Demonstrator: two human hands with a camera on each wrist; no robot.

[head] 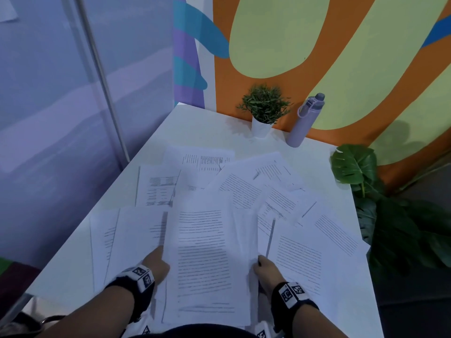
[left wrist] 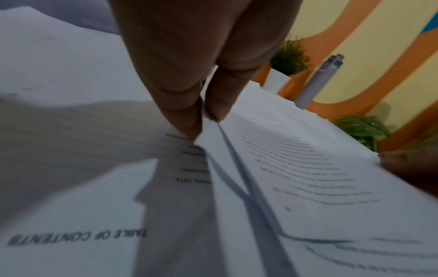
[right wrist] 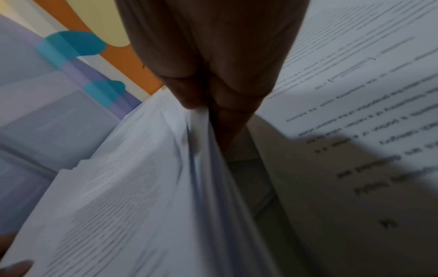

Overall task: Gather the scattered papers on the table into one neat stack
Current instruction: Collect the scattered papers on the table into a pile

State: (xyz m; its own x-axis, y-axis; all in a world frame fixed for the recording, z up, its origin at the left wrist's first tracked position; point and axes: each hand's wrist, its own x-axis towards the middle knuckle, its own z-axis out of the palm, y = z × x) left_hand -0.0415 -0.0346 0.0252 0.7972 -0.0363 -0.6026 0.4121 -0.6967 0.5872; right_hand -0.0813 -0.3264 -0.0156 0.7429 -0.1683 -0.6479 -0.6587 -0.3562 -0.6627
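Observation:
A bundle of printed sheets [head: 207, 259] is held above the white table [head: 195, 125], near its front edge. My left hand [head: 156, 262] pinches the bundle's left edge between thumb and fingers [left wrist: 187, 120]. My right hand [head: 264, 269] grips the right edge, fingers [right wrist: 227, 112] curled under the sheets [right wrist: 147, 187]. Several loose printed pages [head: 244, 184] lie fanned over the table's middle and right. More pages [head: 127, 230] lie at the left under the bundle, one titled "TABLE OF CONTENTS" [left wrist: 78, 238].
A small potted plant [head: 264, 111] and a lilac water bottle [head: 306, 120] stand at the table's far edge against the orange and yellow wall. A large-leaved plant [head: 353, 164] stands off the right side. A glass partition is at the left.

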